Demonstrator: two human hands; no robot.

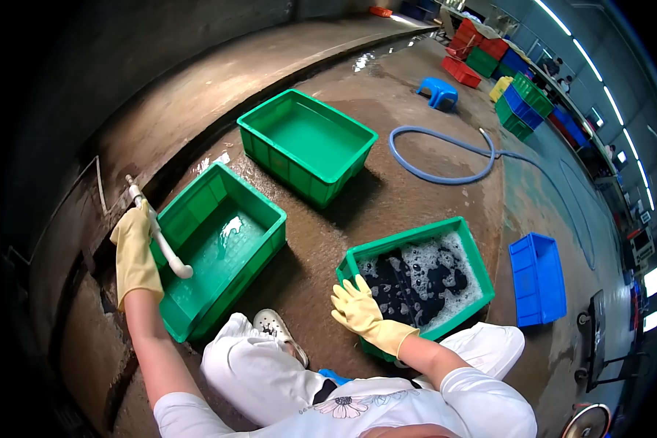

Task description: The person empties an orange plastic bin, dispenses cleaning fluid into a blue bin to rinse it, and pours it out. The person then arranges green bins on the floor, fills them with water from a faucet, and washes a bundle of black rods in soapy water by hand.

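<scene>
My left hand (135, 244), in a yellow rubber glove, is closed around the upper part of a white plastic water pipe (163, 244). The pipe's bent end hangs over a green crate (251, 255) with a little water shining on its bottom. My right hand (360, 309), gloved the same way, lies with fingers spread at the near left corner of another green crate (451, 330). Dark water with white suds (445, 264) fills that crate; what lies under the foam cannot be made out.
A third green crate (310, 139) holding water stands farther ahead. A blue-grey hose (445, 181) coils on the wet floor near a blue stool (438, 93). At right are a blue crate (536, 281) and a trolley (597, 343). Stacked crates and people are farther back.
</scene>
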